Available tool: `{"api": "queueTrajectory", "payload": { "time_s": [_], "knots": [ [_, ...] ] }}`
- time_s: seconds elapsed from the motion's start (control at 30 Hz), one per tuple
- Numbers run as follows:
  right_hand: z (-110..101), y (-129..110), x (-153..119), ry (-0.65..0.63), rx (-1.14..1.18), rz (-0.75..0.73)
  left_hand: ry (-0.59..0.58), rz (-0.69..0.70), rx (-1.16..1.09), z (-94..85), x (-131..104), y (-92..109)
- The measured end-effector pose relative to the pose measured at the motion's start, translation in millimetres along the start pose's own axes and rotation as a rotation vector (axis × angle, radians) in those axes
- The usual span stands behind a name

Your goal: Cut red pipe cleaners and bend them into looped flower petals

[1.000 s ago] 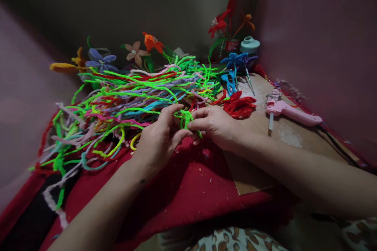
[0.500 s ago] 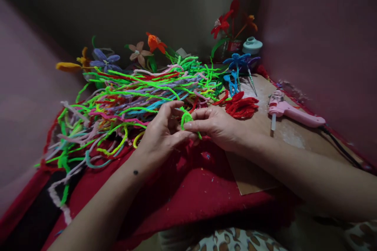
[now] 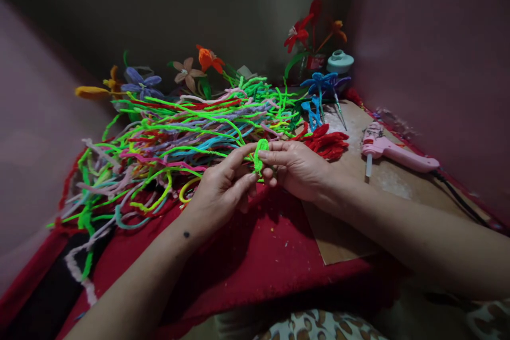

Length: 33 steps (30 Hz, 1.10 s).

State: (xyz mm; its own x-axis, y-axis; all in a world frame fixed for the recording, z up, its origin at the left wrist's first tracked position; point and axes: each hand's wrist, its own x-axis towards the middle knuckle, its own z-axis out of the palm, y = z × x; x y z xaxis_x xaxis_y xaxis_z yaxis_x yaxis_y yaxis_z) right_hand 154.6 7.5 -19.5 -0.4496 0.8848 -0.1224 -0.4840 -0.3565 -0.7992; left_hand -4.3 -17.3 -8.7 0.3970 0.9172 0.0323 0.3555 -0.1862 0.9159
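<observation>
A bright green pipe cleaner (image 3: 261, 153), bent into a narrow loop, stands between my two hands. My right hand (image 3: 297, 167) pinches its right side between thumb and fingers. From the other side my left hand (image 3: 227, 178) grips it, with the thumb near its lower end and the forefinger behind. Curled fingers hide part of the loop's lower end. Just beyond the hands lies a heap of loose pipe cleaners (image 3: 191, 122) in green, pink, purple, blue and other colours.
To the right, a pink glue gun (image 3: 398, 156) with a cord rests on a brown board (image 3: 358, 196). Red looped pieces (image 3: 326, 142) and blue flowers (image 3: 321, 82) lie near it. More flowers (image 3: 187, 71) and a pale blue bottle (image 3: 340, 61) stand behind. Red cloth (image 3: 255, 260) covers the front.
The green loop has turned more upright and moved slightly up and right. My left fingers have stretched toward it, and my right hand has shifted its pinch.
</observation>
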Motion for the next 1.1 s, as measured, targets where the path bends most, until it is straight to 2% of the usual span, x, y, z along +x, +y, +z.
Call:
{"api": "queueTrajectory", "payload": {
  "time_s": [0.17, 0.3, 0.5, 0.6, 0.7, 0.8, 0.87, 1.1],
  "knots": [
    [2, 3, -1, 0.073, 0.050, 0.000, -0.124, -0.104, -0.146, -3.9, -2, 2],
    [2, 3, -1, 0.098, 0.040, -0.007, -0.151, -0.147, -0.192, -7.0, -2, 6],
    [-1, 2, 3, 0.092, 0.016, -0.068, -0.211, -0.211, -0.119, -12.0, 4, 10],
    [-2, 3, 4, 0.079, 0.003, -0.083, -0.101, -0.193, -0.112, -13.0, 5, 8],
    [-2, 5, 3, 0.062, -0.005, -0.080, 0.009, -0.168, -0.302, -8.9, 5, 4],
    [-2, 7, 2, 0.058, -0.021, -0.078, -0.003, -0.180, -0.525, -1.5, 5, 0],
    [-2, 8, 2, 0.061, -0.051, -0.084, -0.021, -0.205, -0.585, 2.1, 4, -1],
    [-2, 8, 1, 0.102, -0.189, -0.088, -0.030, -0.263, -0.466, -0.2, 1, 3]
  ]
}}
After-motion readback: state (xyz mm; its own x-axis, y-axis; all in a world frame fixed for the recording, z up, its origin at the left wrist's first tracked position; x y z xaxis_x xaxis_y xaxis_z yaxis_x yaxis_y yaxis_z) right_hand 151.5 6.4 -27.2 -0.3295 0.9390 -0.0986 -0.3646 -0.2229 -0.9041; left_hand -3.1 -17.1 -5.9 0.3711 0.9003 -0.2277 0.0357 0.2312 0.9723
